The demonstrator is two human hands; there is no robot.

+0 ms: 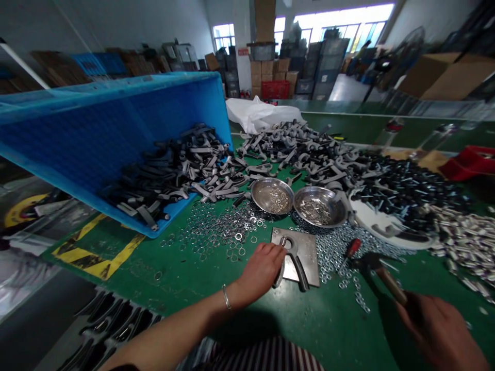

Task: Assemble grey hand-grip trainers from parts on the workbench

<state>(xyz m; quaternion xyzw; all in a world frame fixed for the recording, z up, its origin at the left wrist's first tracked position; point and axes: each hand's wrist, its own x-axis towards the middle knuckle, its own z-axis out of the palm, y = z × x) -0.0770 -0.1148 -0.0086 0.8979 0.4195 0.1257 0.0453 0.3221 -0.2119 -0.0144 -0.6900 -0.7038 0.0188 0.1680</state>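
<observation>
My left hand [263, 269] grips a dark forked metal fitting [296, 263], which rests on a square steel plate [305, 251]. A small silvery piece shows at the fitting's upper end. At the lower right, my right hand [441, 332] holds a wooden-handled hammer [386, 275] by its shaft, with the head raised a little above the bench and to the right of the plate. A red-handled screwdriver [351, 250] lies just beyond the plate's right edge, among loose steel washers [340, 255].
A tipped blue plastic crate [116, 123] spills dark forked fittings [294, 152] across the green workbench [240, 293]. Two steel bowls [273, 196] hold small hardware. Beyond them lie a white tray [381, 224] heaped with bolts, silvery cylindrical parts, and a white sack. Stacked boxes and crates stand behind.
</observation>
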